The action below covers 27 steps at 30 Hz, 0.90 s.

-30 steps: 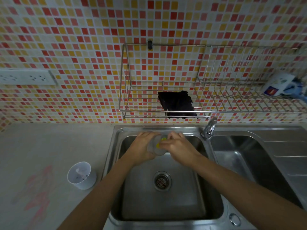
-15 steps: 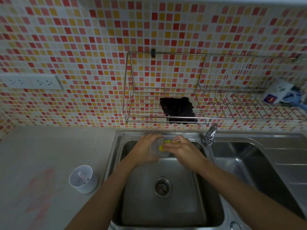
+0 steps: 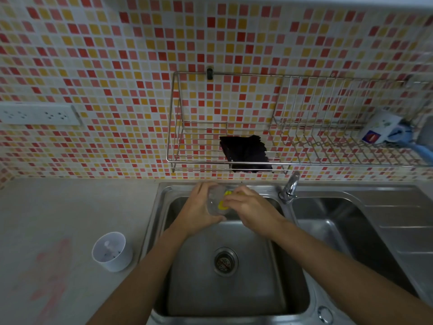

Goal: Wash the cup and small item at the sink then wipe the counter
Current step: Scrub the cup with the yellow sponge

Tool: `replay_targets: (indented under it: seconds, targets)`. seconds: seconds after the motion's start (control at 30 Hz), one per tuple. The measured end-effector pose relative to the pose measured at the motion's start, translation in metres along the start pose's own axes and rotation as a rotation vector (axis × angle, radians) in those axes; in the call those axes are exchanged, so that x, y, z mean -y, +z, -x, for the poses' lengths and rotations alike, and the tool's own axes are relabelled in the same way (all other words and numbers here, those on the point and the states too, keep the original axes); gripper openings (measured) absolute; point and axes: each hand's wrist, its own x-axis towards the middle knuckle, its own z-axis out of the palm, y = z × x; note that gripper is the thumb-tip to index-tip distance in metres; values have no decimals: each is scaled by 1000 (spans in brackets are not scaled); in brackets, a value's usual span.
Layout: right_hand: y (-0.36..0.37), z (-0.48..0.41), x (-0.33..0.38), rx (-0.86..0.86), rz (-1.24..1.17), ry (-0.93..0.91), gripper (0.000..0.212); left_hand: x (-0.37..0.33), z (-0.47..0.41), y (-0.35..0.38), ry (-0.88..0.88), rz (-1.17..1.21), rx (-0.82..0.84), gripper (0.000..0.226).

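Note:
Over the back of the left sink basin (image 3: 234, 289), my left hand (image 3: 199, 209) grips a clear cup (image 3: 214, 200) from its left side. My right hand (image 3: 248, 207) pinches a yellow sponge (image 3: 222, 204) and holds it at the cup's mouth, partly inside. A white cup-shaped container (image 3: 112, 252) with a small item lying in it stands on the counter (image 3: 58, 219) left of the sink. Pink stains (image 3: 51, 273) mark the counter near it.
The tap (image 3: 290, 186) stands between the two basins, close to my right hand. A wire wall rack (image 3: 293, 146) above the sink carries a dark cloth (image 3: 246, 153) and a white mug (image 3: 379, 130). A socket strip (image 3: 37, 113) sits on the tiled wall at left.
My hands stay at the cup over the sink, the sponge shifting a little at the cup's mouth. The head camera has tilted up slightly, so everything sits lower in view.

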Motion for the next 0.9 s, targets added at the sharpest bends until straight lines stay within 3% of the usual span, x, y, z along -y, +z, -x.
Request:
replay_targets:
  seconds: [0.23, 0.3, 0.4, 0.53, 0.63, 0.7, 0.8, 0.9]
  targets:
    - [-2, 0, 13, 165, -347, 192, 27, 16, 4, -3, 81, -157, -9, 80]
    - [5, 3, 13, 196, -295, 165, 28, 19, 4, 0, 83, -215, 4, 79]
    - [13, 2, 9, 266, -2, 49, 40, 18, 4, 5, 98, -219, 71, 81]
    - [17, 10, 10, 94, 135, 33, 39, 16, 2, 6, 117, -170, 83, 80]
    - [28, 17, 23, 43, -207, 219, 32, 18, 3, 5, 125, -173, 107, 79]
    - [28, 17, 24, 145, -362, 327, 23, 21, 4, 8, 109, -176, 135, 79]
    - [25, 15, 12, 205, -79, 163, 28, 19, 4, 17, 103, -208, 200, 82]
    - [23, 16, 8, 112, 221, 38, 22, 17, 2, 22, 86, -200, 215, 85]
